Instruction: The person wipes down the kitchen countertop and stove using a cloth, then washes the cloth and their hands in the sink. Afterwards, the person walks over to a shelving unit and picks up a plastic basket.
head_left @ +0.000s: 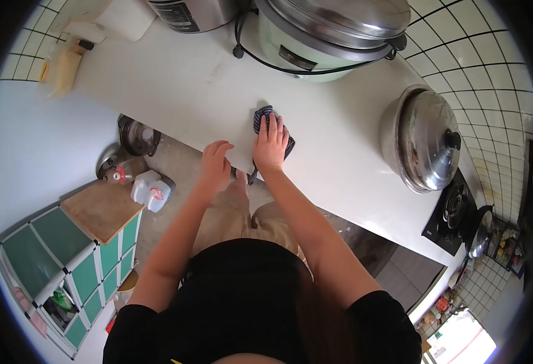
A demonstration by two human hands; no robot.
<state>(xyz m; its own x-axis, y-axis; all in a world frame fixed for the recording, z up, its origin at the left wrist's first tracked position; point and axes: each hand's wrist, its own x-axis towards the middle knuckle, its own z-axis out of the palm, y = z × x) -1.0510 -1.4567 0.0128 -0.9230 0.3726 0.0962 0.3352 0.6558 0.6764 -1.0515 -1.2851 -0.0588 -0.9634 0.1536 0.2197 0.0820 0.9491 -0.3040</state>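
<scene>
A dark blue striped cloth [264,111] lies bunched on the white countertop [333,142]. Over it is my right hand [271,144], pressing it flat to the surface, with its fingers pointing away from me; a dark part of the cloth sticks out at the right of the palm. My left hand [216,162] hovers at the counter's front edge, to the left of the cloth, with nothing in it and its fingers loosely curled and apart.
A green rice cooker [306,54] with a black cord stands at the back. Right of my hands sits a lidded steel pot [427,139], near a black stove [451,212]. Left and below are plastic jugs [152,189] and a green cabinet [66,242].
</scene>
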